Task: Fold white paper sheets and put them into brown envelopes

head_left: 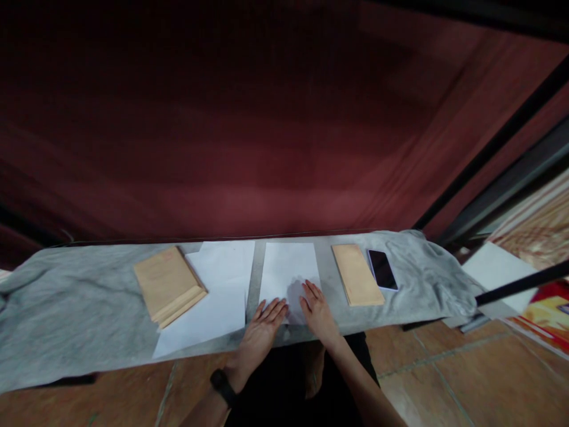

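A sheet of white paper [288, 264] lies flat in front of me on the grey cloth. My left hand [265, 323] rests on its near left corner, fingers stretched out. On the right part of the same sheet lies my right hand [317, 309], palm down with fingers extended. Left of it are more white sheets [222, 308], overlapping at angles. A stack of brown envelopes [166, 281] sits partly over those sheets. To the right of my right hand is another pile of brown envelopes [355, 276], lying flat.
A phone [382, 270] with a dark screen lies beside the right-hand envelopes. Grey cloth [89, 308] covers the narrow table, wrinkled at both ends. Behind it rises a dark red panel [267, 148]. A black bar [520, 284] crosses at the right, above tiled floor [422, 367].
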Tool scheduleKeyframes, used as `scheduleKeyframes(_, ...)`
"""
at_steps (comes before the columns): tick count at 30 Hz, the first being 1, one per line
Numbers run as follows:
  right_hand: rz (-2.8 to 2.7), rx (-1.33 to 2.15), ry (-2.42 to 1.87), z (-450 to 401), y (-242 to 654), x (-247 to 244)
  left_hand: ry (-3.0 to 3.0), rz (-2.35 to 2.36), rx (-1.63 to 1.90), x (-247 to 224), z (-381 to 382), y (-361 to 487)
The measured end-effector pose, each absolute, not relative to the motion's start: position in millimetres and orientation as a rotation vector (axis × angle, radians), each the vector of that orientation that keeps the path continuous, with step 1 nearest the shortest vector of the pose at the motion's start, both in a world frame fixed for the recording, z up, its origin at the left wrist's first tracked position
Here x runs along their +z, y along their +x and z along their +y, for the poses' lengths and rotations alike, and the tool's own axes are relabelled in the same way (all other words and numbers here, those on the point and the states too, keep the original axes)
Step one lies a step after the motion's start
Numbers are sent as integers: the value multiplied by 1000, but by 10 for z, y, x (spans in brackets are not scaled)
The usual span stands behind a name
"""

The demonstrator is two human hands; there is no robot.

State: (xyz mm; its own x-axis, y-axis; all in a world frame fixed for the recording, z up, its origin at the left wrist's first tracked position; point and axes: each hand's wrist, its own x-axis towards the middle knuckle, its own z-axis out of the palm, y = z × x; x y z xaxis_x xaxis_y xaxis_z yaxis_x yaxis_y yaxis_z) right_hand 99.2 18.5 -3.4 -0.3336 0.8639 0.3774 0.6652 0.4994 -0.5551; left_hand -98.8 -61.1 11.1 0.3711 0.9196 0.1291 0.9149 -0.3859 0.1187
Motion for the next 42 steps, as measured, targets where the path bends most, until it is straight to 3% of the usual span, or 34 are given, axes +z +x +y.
scheduleKeyframes(8, -2080, 557, -1181, 323, 579, -95, 2409, 1900, 436, 121, -599, -771)
scheduleKeyframes(14, -2313, 367, -1179, 279, 574, -83, 2241, 2044, 687, 95, -211, -750)
scheduleKeyframes(22, -2327, 200, -1347, 313, 663, -141, 2234, 2175, 617, -158, 1, -684)
scheduleKeyframes(42, -2181, -7, -1524, 471, 1065, -329, 2072, 2482, 673, -156, -31, -668)
